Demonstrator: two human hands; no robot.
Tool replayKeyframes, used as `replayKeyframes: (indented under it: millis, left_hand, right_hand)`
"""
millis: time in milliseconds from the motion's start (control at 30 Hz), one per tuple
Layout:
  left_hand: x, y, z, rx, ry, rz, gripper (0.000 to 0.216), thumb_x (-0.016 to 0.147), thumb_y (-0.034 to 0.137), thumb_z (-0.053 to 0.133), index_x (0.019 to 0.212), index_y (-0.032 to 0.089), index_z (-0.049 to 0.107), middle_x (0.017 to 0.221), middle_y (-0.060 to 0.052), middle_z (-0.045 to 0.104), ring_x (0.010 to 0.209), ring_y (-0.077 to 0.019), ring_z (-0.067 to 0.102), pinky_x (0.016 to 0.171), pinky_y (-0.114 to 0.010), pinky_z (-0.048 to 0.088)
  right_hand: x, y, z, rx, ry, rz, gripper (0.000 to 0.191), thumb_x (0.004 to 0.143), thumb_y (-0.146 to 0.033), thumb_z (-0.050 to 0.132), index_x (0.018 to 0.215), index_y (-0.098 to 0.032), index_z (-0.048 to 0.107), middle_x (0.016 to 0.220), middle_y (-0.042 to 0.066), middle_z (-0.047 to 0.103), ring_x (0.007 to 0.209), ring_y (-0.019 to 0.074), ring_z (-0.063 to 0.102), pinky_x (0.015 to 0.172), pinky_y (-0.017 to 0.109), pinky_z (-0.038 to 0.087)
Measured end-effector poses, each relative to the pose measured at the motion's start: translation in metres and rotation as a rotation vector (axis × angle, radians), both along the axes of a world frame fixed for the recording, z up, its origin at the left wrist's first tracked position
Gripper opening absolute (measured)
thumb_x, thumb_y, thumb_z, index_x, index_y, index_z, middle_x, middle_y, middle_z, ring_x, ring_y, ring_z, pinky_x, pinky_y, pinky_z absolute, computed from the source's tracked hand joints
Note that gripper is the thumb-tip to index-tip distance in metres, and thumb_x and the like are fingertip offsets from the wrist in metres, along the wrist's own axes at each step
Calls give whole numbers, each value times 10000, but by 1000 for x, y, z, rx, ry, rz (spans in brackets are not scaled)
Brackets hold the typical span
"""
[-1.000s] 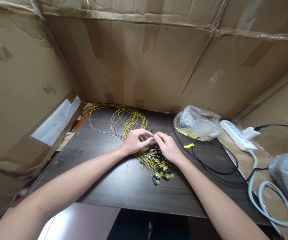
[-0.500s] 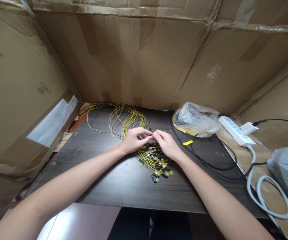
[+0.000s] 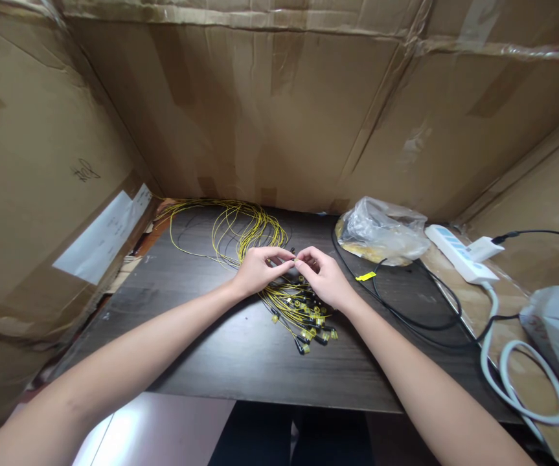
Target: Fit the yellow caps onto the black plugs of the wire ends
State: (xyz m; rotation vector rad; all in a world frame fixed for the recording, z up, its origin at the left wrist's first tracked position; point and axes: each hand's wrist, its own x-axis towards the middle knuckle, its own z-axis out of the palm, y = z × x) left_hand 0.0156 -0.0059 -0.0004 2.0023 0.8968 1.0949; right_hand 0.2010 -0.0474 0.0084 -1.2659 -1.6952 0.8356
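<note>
Mostly hidden, a tiny connector [image 3: 296, 259], seemingly yellowish, is pinched by the left hand [image 3: 260, 270] and right hand [image 3: 325, 278].

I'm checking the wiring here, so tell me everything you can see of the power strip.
The power strip is long, white, seemingly plastic, with pale blue areas on top. It lies slantwise right of the table, its far end by the clear bag. A white adapter sits on it, apparently plugged in; a white cord leaves its near end.
</note>
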Motion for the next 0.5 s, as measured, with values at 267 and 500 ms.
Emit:
replayKeyframes:
  millis: [267,500]
  left_hand:
    - [0,-4,5,51,18,-36,150,864,254,677,933,141,747,896,-49,762,651,-104,663,589,-188,533]
    - [0,-2,4,15,16,-37,152,861,278,695,922,152,754,854,-38,764,650,-111,670,598,-195,537]
  right_hand:
    - [1,0,0,15,-67,56,362,992,-423,401,761,-191,556,699,4,572,668,153,526,656,282,389]
    - [0,1,-2,20,-87,25,359,990,-440,414,761,-196,545,679,-6,544,629,144,476,614,274,349]
